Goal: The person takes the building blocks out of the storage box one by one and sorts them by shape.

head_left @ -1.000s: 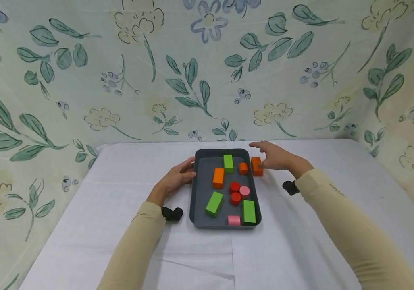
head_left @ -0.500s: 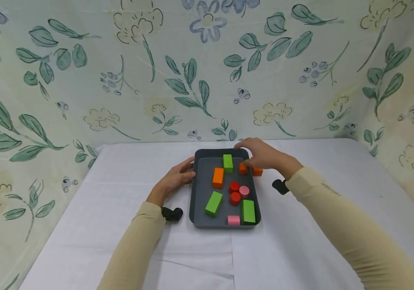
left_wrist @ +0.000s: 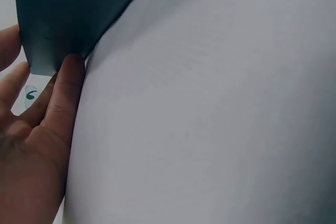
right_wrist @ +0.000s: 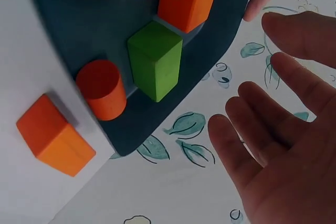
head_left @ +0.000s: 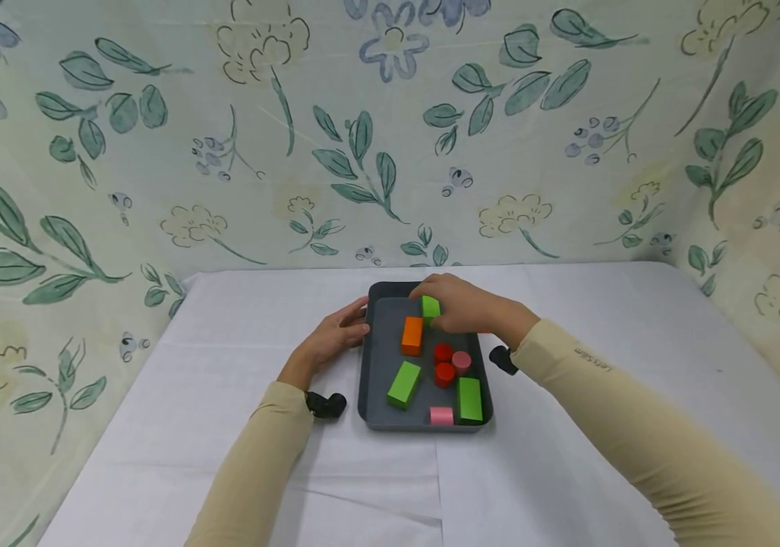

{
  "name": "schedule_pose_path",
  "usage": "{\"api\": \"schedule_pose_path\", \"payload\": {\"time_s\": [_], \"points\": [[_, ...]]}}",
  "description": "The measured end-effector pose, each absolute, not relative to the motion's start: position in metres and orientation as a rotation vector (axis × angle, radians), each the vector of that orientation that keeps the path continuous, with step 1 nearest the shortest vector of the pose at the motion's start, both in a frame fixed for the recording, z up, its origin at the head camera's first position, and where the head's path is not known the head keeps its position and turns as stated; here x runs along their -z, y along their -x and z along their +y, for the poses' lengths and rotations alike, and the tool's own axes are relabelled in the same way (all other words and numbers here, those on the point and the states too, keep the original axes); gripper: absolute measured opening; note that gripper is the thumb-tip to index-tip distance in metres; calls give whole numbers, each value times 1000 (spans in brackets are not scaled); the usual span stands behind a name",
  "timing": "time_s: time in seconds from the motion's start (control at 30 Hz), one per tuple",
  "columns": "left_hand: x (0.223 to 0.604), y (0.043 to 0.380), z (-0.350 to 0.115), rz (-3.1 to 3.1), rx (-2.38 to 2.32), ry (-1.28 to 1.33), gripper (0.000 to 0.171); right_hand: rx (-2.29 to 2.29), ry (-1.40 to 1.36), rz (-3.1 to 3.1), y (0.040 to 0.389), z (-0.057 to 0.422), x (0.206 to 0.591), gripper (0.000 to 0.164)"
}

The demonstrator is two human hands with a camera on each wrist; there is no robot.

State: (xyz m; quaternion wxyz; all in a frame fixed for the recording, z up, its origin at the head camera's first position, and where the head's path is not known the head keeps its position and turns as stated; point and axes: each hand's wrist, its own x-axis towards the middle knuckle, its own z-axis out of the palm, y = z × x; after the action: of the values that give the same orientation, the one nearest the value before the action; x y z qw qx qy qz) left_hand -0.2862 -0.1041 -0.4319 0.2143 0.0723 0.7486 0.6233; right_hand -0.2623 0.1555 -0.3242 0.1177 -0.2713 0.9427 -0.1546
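My left hand (head_left: 326, 340) rests against the left side of a dark grey tray (head_left: 377, 387), its fingers fairly straight. In the left wrist view, several fingertips touch the tray wall (left_wrist: 58, 19). My right hand (head_left: 468, 308) hovers over the tray's far right part, near an upright green block (head_left: 431, 305). Nothing is held in it, and its fingers (right_wrist: 262, 124) are spread in the right wrist view. That hand hides the orange cylinder (right_wrist: 102, 90) from the head view. An orange block (head_left: 412, 336) stands beside the green one.
Outside the tray, on its right, an orange block (right_wrist: 55, 135) lies on the white cloth (head_left: 260, 433). Two red cylinders (head_left: 443, 374), a pink cylinder (head_left: 461, 362), a pink piece (head_left: 440, 415) and two more green blocks (head_left: 469, 400) lie inside. A floral curtain (head_left: 335, 114) hangs behind.
My right hand has moved left, from beside the orange block outside the tray to above the tray's far end. The left hand and the blocks have stayed put.
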Motion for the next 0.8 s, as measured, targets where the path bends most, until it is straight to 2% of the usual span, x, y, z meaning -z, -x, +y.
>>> {"api": "schedule_pose_path", "payload": {"time_s": [0.3,0.6,0.8], "points": [[434,287,-104,2087,-1714,-231,67,389,828,2738,261,143,334,51],[439,288,-104,2080,-1710,-225,67,308,741,2661,263,131,352,60],[434,289,-104,2103,-1702,-211,67,259,773,2682,268,126,358,57]]}}
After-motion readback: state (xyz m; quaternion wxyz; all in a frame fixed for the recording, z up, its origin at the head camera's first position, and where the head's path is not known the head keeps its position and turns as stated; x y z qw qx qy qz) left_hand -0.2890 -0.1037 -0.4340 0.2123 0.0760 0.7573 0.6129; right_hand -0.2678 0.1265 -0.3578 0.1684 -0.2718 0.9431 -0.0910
